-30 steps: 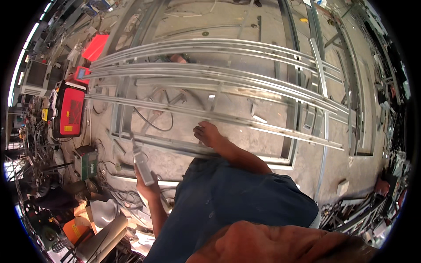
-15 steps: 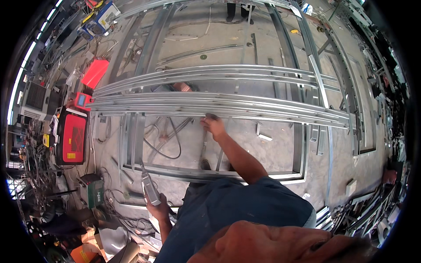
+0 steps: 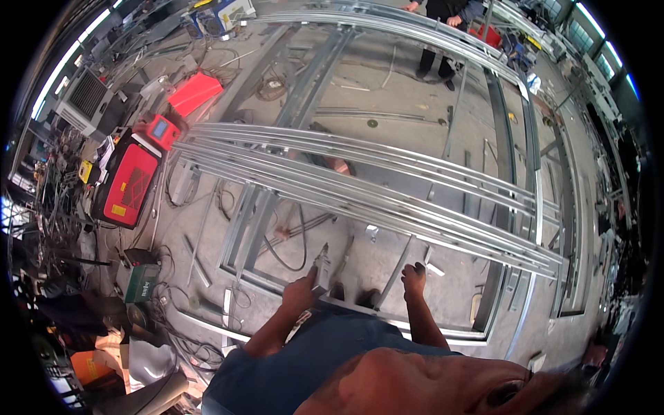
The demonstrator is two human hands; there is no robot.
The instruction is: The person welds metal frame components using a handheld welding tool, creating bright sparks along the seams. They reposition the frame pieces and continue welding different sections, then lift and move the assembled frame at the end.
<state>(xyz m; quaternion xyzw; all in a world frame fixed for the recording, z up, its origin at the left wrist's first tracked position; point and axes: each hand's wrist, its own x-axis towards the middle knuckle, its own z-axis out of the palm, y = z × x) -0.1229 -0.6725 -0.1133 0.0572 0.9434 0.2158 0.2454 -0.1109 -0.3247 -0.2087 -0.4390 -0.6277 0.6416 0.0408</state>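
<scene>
My left hand (image 3: 299,294) is wrapped round a grey welding gun (image 3: 322,272), its narrow tip pointing away from me. Off to the right, my right hand (image 3: 413,283) hangs clear of the tubes with its fingers curled. Something dark shows at its fingertips, too small to make out. In front of both hands, a bundle of long shiny metal tubes (image 3: 360,190) lies slantwise across a large rectangular metal frame (image 3: 492,297). I stand at the near side of this frame, and my shoes show just beyond its near bar.
At left stand a red-and-black machine (image 3: 131,183), a smaller red unit with a screen (image 3: 162,130) and a green box (image 3: 142,282). Cables (image 3: 200,346) tangle on the floor at lower left. Another person (image 3: 439,41) stands at the far side, hands by the far bars.
My right hand has come off the tube bundle and back toward me, to the right. My left hand has brought the welding gun inward, in front of my body. The view has turned.
</scene>
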